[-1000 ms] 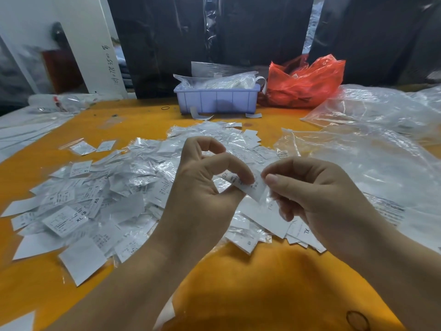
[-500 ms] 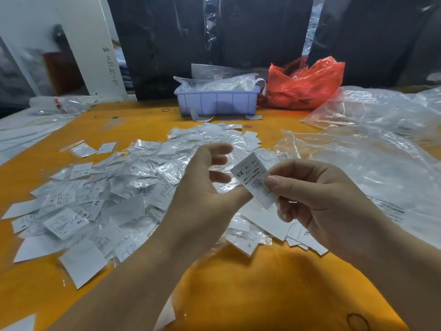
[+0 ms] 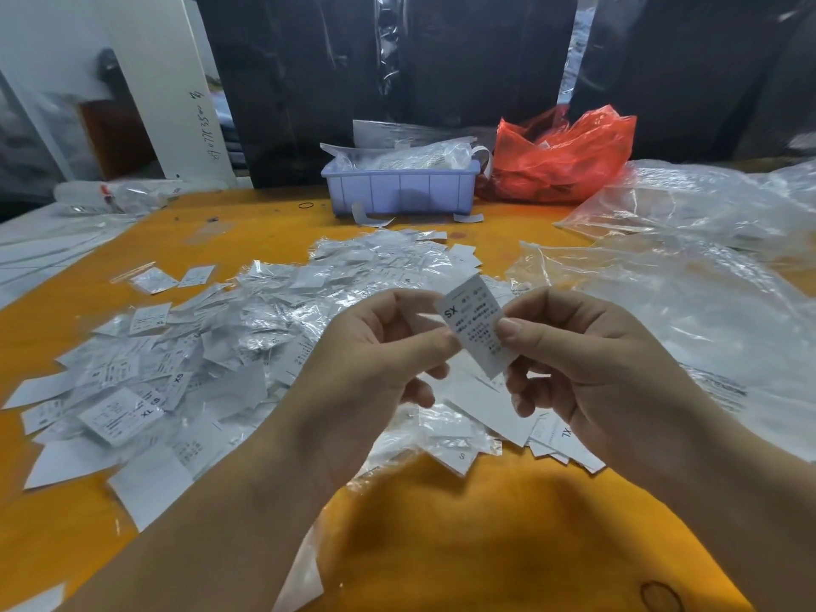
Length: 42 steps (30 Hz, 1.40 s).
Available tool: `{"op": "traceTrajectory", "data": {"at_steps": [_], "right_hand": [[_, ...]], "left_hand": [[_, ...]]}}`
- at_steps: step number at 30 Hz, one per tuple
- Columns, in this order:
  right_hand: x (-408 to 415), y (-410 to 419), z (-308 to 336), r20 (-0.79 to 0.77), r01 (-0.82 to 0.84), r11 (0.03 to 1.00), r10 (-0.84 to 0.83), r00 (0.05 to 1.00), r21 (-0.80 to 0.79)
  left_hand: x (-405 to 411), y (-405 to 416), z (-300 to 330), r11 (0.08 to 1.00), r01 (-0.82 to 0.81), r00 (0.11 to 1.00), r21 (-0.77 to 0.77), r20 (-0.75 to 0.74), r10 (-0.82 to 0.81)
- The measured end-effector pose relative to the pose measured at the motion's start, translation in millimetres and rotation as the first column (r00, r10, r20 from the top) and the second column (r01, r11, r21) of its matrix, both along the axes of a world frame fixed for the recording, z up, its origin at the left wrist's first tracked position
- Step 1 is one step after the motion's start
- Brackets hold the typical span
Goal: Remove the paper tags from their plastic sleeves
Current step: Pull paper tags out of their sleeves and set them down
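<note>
A white paper tag [image 3: 474, 320] printed with "XS" stands tilted between my two hands above the orange table [image 3: 485, 545]. My right hand [image 3: 583, 360] pinches its lower right edge with thumb and forefinger. My left hand [image 3: 375, 360] pinches its left edge; whether a clear sleeve still covers the tag I cannot tell. Below and to the left spreads a wide heap of sleeved tags [image 3: 212, 351] mixed with bare white tags. A small stack of bare tags [image 3: 499, 413] lies under my right hand.
A lilac plastic bin [image 3: 399, 189] full of clear packets stands at the table's far edge, with a red plastic bag [image 3: 561, 156] beside it. Large crumpled clear bags [image 3: 689, 276] cover the right side. White sheets [image 3: 39, 254] lie at the far left.
The tag, pinched low and flat between both hands a second ago, has been raised and turned face up. My left fingers opened for a moment and have closed on its left edge again.
</note>
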State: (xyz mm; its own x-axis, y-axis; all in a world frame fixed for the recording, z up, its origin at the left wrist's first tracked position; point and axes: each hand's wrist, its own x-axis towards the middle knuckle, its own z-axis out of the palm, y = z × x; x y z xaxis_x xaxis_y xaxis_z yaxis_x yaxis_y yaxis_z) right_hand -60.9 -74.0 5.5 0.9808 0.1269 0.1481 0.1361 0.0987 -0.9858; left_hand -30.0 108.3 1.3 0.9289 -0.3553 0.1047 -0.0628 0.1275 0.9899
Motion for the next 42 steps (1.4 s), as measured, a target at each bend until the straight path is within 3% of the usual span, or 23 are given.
{"op": "traceTrajectory", "data": {"at_steps": [4,11,18,30,36,42], "right_hand": [[-1.3,0.3,0.7,-0.018,0.04,0.999,-0.04,0.999,0.001],[-4.8,4.0,0.6,0.045,0.067,0.998,-0.066,0.997,-0.019],[0.1,-3.4,2.6,0.037,0.221,0.975,-0.222,0.974,0.028],[-1.1,-1.5,3.7,0.0,0.159,0.987,-0.159,0.987,-0.029],[-0.8,-3.1,6.1,0.022,0.089,0.996,-0.089,0.996,0.027],[-2.9,0.6,5.9,0.018,-0.009,0.999,0.01,1.0,-0.037]], "left_hand": [[0.7,-0.5,-1.1,0.999,-0.033,0.999,-0.022,-0.007,0.033],[-2.6,-4.2,-3.6,0.998,0.046,0.998,0.045,0.028,-0.047],[1.8,1.0,0.5,0.987,-0.136,0.99,-0.088,-0.051,0.132],[0.8,1.7,5.1,0.982,-0.137,0.989,-0.132,-0.082,0.127],[2.5,1.0,2.9,0.994,-0.015,0.999,0.107,-0.03,0.019],[-4.0,-4.3,0.9,0.946,0.149,0.989,0.288,-0.02,-0.15]]}}
